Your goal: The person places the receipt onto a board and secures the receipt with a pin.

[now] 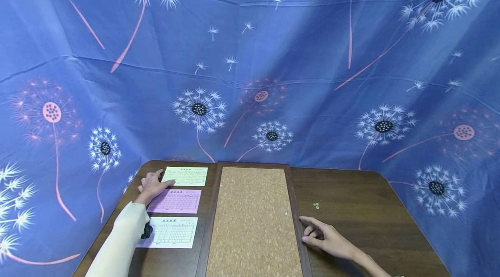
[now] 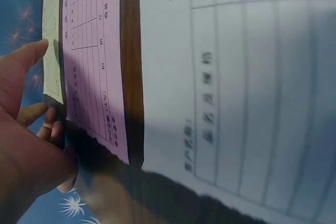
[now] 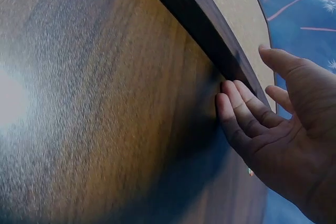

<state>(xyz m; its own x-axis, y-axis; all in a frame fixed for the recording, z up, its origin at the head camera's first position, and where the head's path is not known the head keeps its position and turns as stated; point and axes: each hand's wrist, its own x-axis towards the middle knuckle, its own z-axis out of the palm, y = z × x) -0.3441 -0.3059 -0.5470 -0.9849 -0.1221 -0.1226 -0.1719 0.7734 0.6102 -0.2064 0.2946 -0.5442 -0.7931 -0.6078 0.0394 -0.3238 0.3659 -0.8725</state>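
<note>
A pale green printed slip (image 1: 185, 176) lies at the table's far left. Over its left edge is my left hand (image 1: 152, 186), the thumb straight across the slip's lower left part and the other fingers loosely bent by the edge. Nearer to me lie a pink slip (image 1: 175, 201) and a white slip (image 1: 168, 232), both printed with grids. A cork board (image 1: 254, 220) in a dark wooden frame fills the middle. My right hand (image 1: 326, 239) rests at the frame's right side; in the right wrist view its fingertips (image 3: 224, 99) touch the frame's outer side.
Several small green pieces (image 1: 316, 205) lie on the brown table (image 1: 351, 190) right of the board. A tiny pale piece (image 1: 285, 213) sits on the cork. Behind the table hangs a blue cloth (image 1: 250, 51) with dandelions.
</note>
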